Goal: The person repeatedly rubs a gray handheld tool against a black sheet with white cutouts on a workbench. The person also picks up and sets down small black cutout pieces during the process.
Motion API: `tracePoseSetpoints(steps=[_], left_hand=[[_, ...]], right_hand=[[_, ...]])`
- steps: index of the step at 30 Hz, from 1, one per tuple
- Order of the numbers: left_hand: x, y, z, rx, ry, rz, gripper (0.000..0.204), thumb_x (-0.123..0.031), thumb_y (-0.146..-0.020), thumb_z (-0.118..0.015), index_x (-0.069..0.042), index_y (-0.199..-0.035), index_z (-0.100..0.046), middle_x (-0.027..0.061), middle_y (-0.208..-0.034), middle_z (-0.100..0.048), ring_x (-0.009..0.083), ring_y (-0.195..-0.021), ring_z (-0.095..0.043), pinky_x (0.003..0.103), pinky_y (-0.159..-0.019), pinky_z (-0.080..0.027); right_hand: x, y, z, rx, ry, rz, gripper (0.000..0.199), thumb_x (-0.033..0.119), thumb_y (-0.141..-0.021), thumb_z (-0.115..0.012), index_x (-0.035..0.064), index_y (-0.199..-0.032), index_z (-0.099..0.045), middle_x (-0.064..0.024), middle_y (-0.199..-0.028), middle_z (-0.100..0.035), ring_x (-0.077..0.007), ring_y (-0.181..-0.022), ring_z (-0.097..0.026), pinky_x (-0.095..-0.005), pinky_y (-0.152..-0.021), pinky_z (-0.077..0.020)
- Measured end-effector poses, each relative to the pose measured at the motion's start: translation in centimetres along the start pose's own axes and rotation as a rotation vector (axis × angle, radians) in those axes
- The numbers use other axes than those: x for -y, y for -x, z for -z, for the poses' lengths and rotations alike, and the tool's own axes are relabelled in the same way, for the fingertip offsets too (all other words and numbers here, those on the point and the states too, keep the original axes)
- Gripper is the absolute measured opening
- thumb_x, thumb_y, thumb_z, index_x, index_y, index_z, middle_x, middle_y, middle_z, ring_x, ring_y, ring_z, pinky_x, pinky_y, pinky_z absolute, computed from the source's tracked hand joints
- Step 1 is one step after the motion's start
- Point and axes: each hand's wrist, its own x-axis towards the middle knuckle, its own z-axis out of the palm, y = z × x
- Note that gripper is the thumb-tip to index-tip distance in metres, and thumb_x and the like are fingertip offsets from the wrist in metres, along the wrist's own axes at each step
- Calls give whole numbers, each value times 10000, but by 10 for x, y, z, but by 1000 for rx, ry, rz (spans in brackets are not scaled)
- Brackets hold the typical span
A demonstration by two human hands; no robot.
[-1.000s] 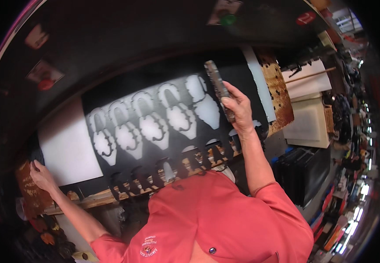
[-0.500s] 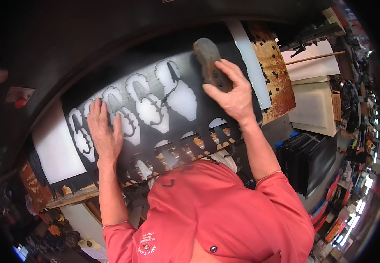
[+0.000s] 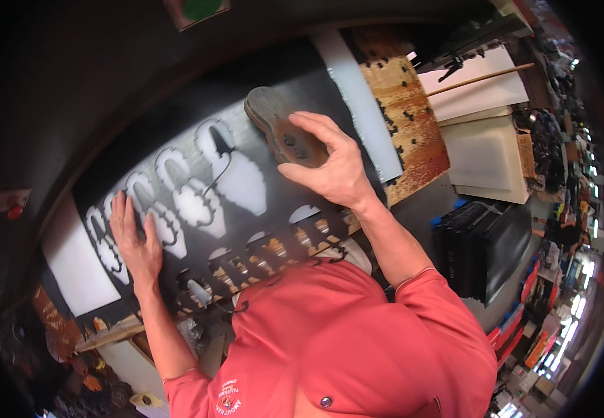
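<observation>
A black sheet (image 3: 316,87) with several shoe-shaped holes lies over a white board (image 3: 82,254). On its right part is a brown, worn, sole-shaped cutting die (image 3: 270,115). My right hand (image 3: 336,164) holds the near end of this die, thumb on the near left side and fingers across its right side. My left hand (image 3: 136,244) rests flat at the left of the sheet, beside the cut-outs, its fingers stretched and holding nothing. A thin dark strip of sheet hangs loose near the middle cut-outs.
A large dark machine part (image 3: 107,90) overhangs the far side. A rust-stained board (image 3: 413,132) lies to the right, near a pale block (image 3: 483,160) and a stack of black sheets (image 3: 483,244). A wooden edge (image 3: 110,334) runs along the near left.
The cutting die and my right hand now appear further left and nearer over the sheet. The whole view has shifted too. My left hand stays flat on the sheet.
</observation>
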Motion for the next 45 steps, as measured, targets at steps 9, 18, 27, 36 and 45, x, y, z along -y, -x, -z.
tracePoseSetpoints(steps=[9, 18, 27, 36, 45], left_hand=[[-3, -1, 1, 14, -20, 41, 506, -41, -1004, -682, -7, -1501, -593, 183, -1623, -532, 387, -1544, -444, 513, -1292, -291], [-4, -1, 1, 9, 0, 40, 512, -22, -1007, -670, -23, -1512, -586, 177, -1618, -537, 380, -1540, -450, 492, -1285, -314], [-1, -1, 2, 8, 37, 32, 505, -19, -1012, -672, -37, -1510, -590, 179, -1623, -530, 382, -1537, -453, 489, -1279, -324], [-4, -2, 3, 3, 44, 66, 477, -49, -1015, -687, -23, -1485, -614, 180, -1617, -538, 383, -1542, -447, 483, -1282, -321], [-6, -3, 4, 11, 30, 91, 490, -72, -998, -708, -5, -1476, -622, 184, -1613, -542, 382, -1538, -453, 501, -1293, -303]], right_hand=[[9, -25, 79, -142, -1852, -210, 853, 311, -898, -819, -22, -1585, -438, -354, -1547, -456, -485, -1442, -469, -586, -1203, -467], [-29, -22, 56, -475, -1348, -421, 634, 310, -1005, -765, -38, -1478, -523, -240, -1355, -641, -363, -1252, -648, -554, -1102, -564], [-6, 3, -1, -200, -21, -5, 962, 109, -703, -957, -34, -1533, -492, -233, -1398, -610, -351, -1285, -621, -451, -1130, -487], [-11, 12, -29, -124, 398, 206, 723, 99, -677, -922, -4, -1349, -673, -199, -1420, -592, -387, -1189, -610, -458, -1013, -533], [-7, 7, -45, -126, 419, 205, 648, 109, -697, -914, 4, -1300, -703, -216, -1425, -599, -387, -1232, -609, -455, -1020, -535]])
